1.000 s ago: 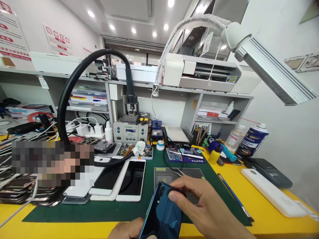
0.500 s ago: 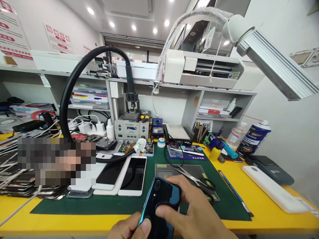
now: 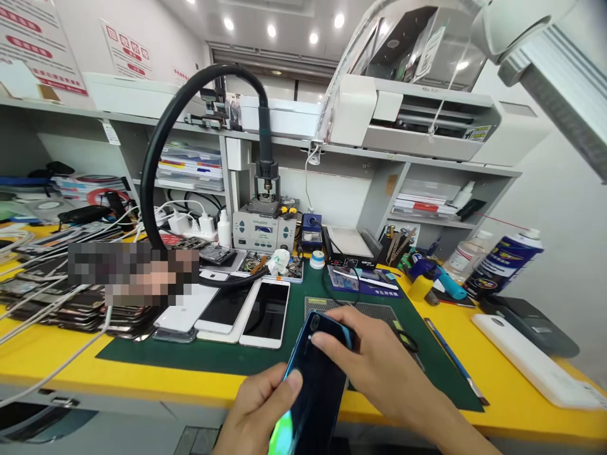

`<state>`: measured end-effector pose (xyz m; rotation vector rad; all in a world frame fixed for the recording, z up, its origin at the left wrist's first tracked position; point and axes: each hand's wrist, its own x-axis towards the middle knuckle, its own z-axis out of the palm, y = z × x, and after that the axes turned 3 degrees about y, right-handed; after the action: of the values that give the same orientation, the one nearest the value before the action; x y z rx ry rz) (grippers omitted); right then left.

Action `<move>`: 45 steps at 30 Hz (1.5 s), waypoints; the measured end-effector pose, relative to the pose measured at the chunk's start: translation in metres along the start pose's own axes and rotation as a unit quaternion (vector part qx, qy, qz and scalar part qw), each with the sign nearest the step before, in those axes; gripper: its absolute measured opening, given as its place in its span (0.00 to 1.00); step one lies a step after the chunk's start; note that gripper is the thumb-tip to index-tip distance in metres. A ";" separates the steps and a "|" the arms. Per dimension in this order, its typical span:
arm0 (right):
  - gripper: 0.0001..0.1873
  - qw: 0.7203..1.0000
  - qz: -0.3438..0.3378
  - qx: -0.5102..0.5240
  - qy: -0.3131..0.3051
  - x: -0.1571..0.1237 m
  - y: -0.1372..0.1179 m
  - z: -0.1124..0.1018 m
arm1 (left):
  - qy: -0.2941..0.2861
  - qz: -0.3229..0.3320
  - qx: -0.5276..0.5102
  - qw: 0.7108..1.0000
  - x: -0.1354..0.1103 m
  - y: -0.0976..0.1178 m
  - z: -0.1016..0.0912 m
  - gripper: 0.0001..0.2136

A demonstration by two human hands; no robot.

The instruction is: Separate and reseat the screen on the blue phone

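Observation:
A glossy dark blue smartphone (image 3: 318,385) is held tilted over the table's front edge, its back and camera strip facing me. My left hand (image 3: 260,404) grips its lower left side, thumb lying on the back along the edge. My right hand (image 3: 370,360) holds the upper right corner, thumb pressed near the camera and fingers curled behind the top. Past the phone lies a grey perforated mat (image 3: 379,309) on the green work mat (image 3: 213,354). Scissor handles (image 3: 406,341) show beside my right hand, which hides the rest of the scissors.
White phones (image 3: 265,314) lie to the left, beside stacked phones (image 3: 128,319) and loose cables. A hot air station (image 3: 265,229) with a black hose (image 3: 150,170) stands behind. At right are a blue brush (image 3: 455,363), a white power bank-like slab (image 3: 531,360) and a spray can (image 3: 505,265).
The view has shifted, showing more below the table edge. My right thumb has moved up the phone's back toward the camera, and the right hand now covers most of the scissors.

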<state>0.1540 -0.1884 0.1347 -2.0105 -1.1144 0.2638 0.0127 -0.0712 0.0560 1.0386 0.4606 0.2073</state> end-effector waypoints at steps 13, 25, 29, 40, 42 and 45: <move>0.17 0.997 -0.003 0.069 0.027 0.034 -0.011 -0.027 | -0.139 0.060 0.045 0.987 -0.002 0.010 -0.010 0.25; 0.15 0.997 -0.047 -0.022 0.058 0.028 -0.030 -0.019 | -0.099 0.082 0.016 0.992 -0.003 0.012 0.001 0.21; 0.15 0.996 -0.058 -0.021 0.062 0.026 -0.033 -0.017 | -0.083 0.086 0.068 0.990 0.001 0.011 0.000 0.23; 0.14 0.993 -0.076 -0.037 0.084 0.014 -0.035 -0.004 | -0.015 0.076 0.179 0.981 0.003 0.031 0.009 0.26; 0.13 0.993 -0.082 -0.026 0.083 0.017 -0.035 -0.002 | 0.006 0.073 0.226 0.971 0.004 0.040 0.011 0.27; 0.13 0.995 -0.082 0.004 0.056 0.024 -0.035 -0.003 | 0.019 0.073 0.259 0.963 0.008 0.047 0.007 0.28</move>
<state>0.1480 -0.1608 0.1666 -1.8892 -1.1971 0.0695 0.0256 -0.0506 0.0978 1.5874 0.4851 0.2441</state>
